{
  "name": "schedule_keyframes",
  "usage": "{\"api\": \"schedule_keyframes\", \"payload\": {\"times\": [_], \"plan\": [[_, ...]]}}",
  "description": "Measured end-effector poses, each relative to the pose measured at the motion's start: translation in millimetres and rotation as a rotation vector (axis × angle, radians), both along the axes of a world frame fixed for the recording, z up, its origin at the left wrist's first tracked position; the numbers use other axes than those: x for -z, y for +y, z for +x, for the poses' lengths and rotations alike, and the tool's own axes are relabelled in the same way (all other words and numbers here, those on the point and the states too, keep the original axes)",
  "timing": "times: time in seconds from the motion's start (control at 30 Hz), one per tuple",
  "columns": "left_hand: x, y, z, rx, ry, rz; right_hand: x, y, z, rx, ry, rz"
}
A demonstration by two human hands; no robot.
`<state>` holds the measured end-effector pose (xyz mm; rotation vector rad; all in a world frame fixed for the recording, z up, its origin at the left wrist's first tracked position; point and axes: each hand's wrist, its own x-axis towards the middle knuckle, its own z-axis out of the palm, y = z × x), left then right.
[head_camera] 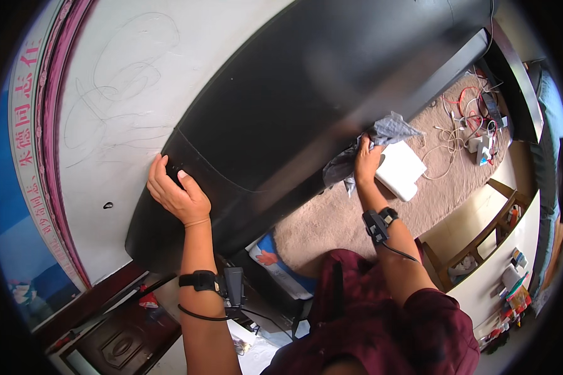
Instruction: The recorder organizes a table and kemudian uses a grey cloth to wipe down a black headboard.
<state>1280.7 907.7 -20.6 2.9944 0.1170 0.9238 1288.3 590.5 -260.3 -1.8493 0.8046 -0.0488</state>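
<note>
My left hand (180, 190) rests on the near end of the black leather-like backrest (262, 117), by the wall. Its thumb is spread from the fingers, and it holds nothing. Lower along the same backrest, my right hand (368, 161) has a crumpled grey cloth (389, 129) gathered under its fingers against the black surface. Part of the cloth hangs on the left of that hand, and the fingertips are partly hidden. Just right of my right hand, a white box-like object (400, 171) lies on the beige plush seat cover (319, 229).
Tangled cables (460, 126) and a white power strip (485, 147) lie on the far seat. A white-topped table (502, 262) with small items stands at the right. Behind the backrest is a scribbled white wall (122, 93). A dark wooden cabinet door (124, 344) shows at lower left.
</note>
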Motion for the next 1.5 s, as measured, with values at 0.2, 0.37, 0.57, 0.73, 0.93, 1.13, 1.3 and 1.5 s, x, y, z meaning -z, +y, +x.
{"api": "schedule_keyframes", "payload": {"times": [0.2, 0.37, 0.57, 0.73, 0.93, 1.13, 1.3, 1.5], "plan": [[5.3, 0.6, 2.4, 0.015, -0.008, 0.018, 15.2, 132.0, -108.6, -0.136, 0.167, -0.072], [2.4, 0.6, 0.1, -0.002, -0.011, 0.009, -43.8, 146.1, -125.1, -0.830, 0.473, 0.354], [0.1, 4.7, -3.0, -0.013, -0.026, 0.011, -131.1, 72.6, -51.3, -0.989, 0.398, 0.327], [-0.1, 0.4, -2.5, -0.031, -0.015, -0.006, -214.5, 44.4, 1.4, -0.713, -0.264, 0.355], [4.8, 2.9, -2.3, -0.075, -0.011, -0.044, -279.9, 69.8, 28.6, -1.299, -0.603, 0.155], [17.3, 21.1, -13.3, -0.078, 0.122, -0.024, -285.0, 67.5, 75.6, -0.964, -0.839, -0.312], [-2.8, 0.7, -3.7, 0.014, 0.003, -0.093, -249.9, 52.0, 121.4, -0.656, -0.803, -0.528], [-1.1, 4.6, -8.1, -0.064, -0.030, -0.129, -235.9, 74.6, 137.6, -0.542, -0.767, -0.653]]}}
